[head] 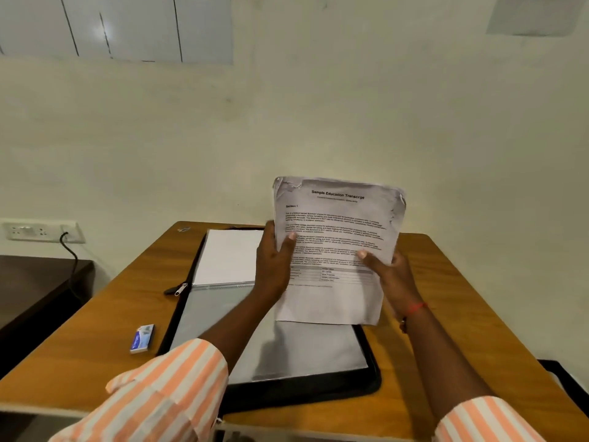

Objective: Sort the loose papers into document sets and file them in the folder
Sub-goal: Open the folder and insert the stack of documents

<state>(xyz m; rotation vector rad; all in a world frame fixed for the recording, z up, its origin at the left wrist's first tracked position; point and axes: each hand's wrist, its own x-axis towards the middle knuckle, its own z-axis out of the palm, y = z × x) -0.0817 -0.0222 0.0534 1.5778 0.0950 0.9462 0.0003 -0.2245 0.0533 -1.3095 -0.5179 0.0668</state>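
Cream-painted wall behind, with a glossy white board up at 11 o'clock and a white socket plate at 9 o'clock, black cable plugged in and hanging down toward a dark brown side table. Below that, an orange-brown wooden surface, carrying a black zip-edged folder lying open and flat, grey clear sleeves in the near half and a blank white sheet in the far half. Silver zip pull hanging off the folder's edge at 9 o'clock. Small blue-and-white cardboard box on the wood at 8 o'clock of the folder, just beside its rim but apart from it. Small metal clip near the surface's far corner at 11 o'clock.

Raised above the folder's 1 o'clock part, a stack of crumpled white printed papers, upright and slightly tilted, front page headed "Sample Education Transcript", top corners creased. Clamped on the stack from both sides: left hand at the stack's 8 o'clock edge, thumb laid over the print, fingers behind; right hand at 4 o'clock, thumb on the front, fingers hidden behind the paper. Hands apart, one at each side edge. Bottom edge of the stack touching the sleeves or clear of them: cannot tell. Red thread round the right wrist. Orange-and-white striped sleeves on both arms, down at 6 o'clock.
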